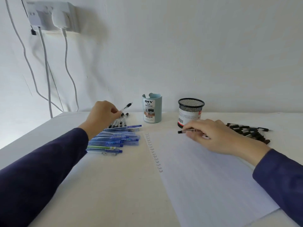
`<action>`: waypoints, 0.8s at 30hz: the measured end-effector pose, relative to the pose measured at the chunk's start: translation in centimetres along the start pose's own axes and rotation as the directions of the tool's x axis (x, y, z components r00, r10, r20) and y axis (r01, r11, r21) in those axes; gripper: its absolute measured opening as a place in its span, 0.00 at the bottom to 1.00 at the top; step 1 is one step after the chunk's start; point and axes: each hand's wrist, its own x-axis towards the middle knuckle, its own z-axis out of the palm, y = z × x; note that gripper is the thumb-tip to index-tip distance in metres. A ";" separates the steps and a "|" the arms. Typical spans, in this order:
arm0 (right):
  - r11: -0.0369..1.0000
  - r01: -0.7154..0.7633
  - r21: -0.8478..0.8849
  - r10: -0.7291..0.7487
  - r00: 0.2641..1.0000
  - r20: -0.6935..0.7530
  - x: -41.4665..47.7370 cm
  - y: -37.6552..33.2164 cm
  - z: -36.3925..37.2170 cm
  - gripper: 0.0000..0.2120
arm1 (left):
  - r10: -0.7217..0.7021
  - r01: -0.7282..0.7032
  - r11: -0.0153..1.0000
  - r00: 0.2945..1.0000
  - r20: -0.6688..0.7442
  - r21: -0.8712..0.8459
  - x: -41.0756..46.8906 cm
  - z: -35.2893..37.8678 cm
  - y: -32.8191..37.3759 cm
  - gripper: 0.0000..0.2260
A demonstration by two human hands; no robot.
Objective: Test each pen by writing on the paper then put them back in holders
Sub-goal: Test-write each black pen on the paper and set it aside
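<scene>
My left hand (102,114) pinches a clear pen with a black grip (126,106), lifted above a small row of similar black pens (120,121). Beside my left forearm lies a heap of blue pens (114,139). My right hand (211,136) holds a black-capped pen (186,131) low over the top of the white paper (205,177), which carries a column of small handwritten "Test" words (155,153). A pale blue desk organizer (152,108) and a black mesh holder (191,112) stand at the back near the wall; no pens show above their rims.
A pile of black pens (249,131) lies right of my right hand. A wall socket with plugs (52,17) and hanging white cables (47,76) is at the upper left. The white table (106,185) ends at an edge on the left.
</scene>
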 end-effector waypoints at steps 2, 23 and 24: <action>0.999 -0.035 0.041 0.034 0.999 0.009 -0.4 -1.4 -0.1 0.21 | -0.049 0.046 0.995 0.998 0.025 0.090 0.5 1.1 -0.4 0.14; 0.621 -0.129 0.773 0.190 0.982 0.011 0.2 -4.0 -0.5 0.26 | 0.275 -0.320 0.901 0.943 0.185 0.294 -2.6 2.3 4.2 0.11; 0.632 -0.141 0.762 0.192 0.981 0.023 0.1 -4.1 -0.4 0.25 | 0.273 -0.332 0.898 0.935 0.227 0.289 -2.5 2.8 4.1 0.12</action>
